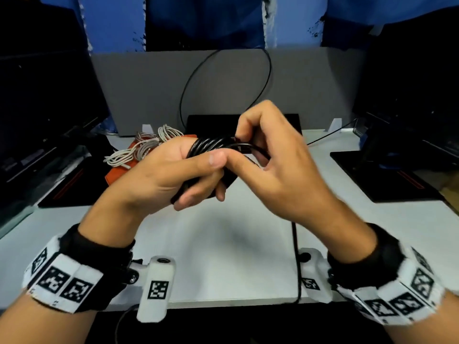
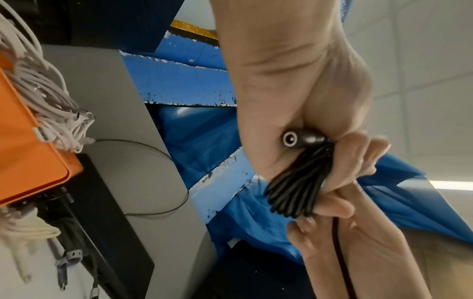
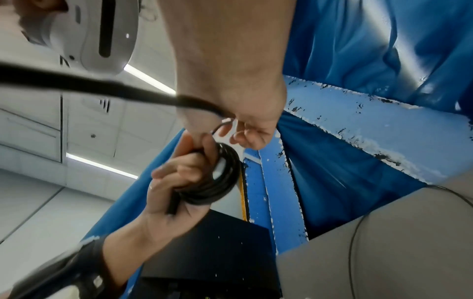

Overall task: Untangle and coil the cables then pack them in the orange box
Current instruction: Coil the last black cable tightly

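Observation:
A black cable coil [image 1: 211, 146] is held above the white table [image 1: 223, 244] in front of me. My left hand [image 1: 206, 180] grips it, fingers curled round the loops. In the left wrist view the coil [image 2: 294, 182] fans out below its round plug [image 2: 299, 139]. My right hand [image 1: 246, 142] pinches the loose strand at the coil's top right; the black tail [image 1: 295, 244] runs down past my right wrist. The right wrist view shows the coil [image 3: 217, 178] in the left hand [image 3: 179, 182]. The orange box [image 1: 119, 172] lies behind at the left with white cable bundles [image 1: 149, 142] on it.
A grey divider panel [image 1: 149, 90] stands at the back with a thin black wire loop [image 1: 188, 83] in front of it. Dark monitors [image 1: 44, 108] flank both sides on black mats [image 1: 387, 175]. A black stand base [image 1: 211, 122] sits behind my hands.

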A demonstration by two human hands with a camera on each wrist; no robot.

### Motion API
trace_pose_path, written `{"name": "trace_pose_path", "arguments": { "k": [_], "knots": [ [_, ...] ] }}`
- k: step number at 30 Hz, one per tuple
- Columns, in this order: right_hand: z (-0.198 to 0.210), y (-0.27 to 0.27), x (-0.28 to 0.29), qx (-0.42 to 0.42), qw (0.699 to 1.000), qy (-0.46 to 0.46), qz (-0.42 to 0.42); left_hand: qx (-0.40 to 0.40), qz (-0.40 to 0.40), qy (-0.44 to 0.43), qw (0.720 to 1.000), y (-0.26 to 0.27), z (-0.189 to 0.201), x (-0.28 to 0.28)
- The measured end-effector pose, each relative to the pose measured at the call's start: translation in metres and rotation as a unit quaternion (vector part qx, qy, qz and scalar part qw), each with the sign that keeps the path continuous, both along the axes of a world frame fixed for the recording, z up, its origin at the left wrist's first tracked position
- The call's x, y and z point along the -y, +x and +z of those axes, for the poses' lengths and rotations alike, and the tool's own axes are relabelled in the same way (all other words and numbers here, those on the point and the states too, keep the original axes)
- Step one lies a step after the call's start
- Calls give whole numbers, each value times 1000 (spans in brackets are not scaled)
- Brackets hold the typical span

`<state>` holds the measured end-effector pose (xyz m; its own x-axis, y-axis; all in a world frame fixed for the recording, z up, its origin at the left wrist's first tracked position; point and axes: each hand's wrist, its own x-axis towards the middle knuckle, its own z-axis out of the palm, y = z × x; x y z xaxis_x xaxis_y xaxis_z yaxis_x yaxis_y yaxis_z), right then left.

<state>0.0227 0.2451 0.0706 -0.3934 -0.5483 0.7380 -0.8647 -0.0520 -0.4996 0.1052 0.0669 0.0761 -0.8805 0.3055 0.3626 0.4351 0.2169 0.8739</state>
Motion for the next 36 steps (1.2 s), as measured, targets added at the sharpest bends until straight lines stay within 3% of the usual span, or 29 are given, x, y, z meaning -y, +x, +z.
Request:
{"name": "trace_pose_path", "arguments": {
  "k": [5,8,11,15,19,23,26,28,30,32,34,36],
  "knots": [
    [-16,5,6,95,993,-12,74,79,-124,151,978,-3,-14,-15],
    [-15,6,6,160,981,-10,107,121,-154,182,963,-5,-19,-22],
    [-13,2,7,158,982,0,104,145,-149,153,966,-3,-16,-24],
    [-11,0,3,118,991,0,66,111,-103,127,980,2,-15,-31],
    [-5,5,4,127,989,-17,70,84,-69,165,980,6,-14,-39],
    [-12,-2,13,222,971,-20,89,99,-17,369,924,2,-4,-45],
    [-17,-3,14,259,959,52,105,90,65,492,864,-4,1,-38],
    [-20,0,14,284,944,103,135,67,100,578,807,-7,5,-31],
    [-25,4,16,283,930,186,145,27,146,623,768,-8,9,-24],
    [-30,9,18,256,916,269,150,-24,196,596,778,-7,12,-18],
    [-29,14,17,240,900,322,169,-80,249,492,830,-8,11,-17],
    [-23,16,14,243,888,346,180,-113,303,300,897,-10,4,-18]
  ]
}}
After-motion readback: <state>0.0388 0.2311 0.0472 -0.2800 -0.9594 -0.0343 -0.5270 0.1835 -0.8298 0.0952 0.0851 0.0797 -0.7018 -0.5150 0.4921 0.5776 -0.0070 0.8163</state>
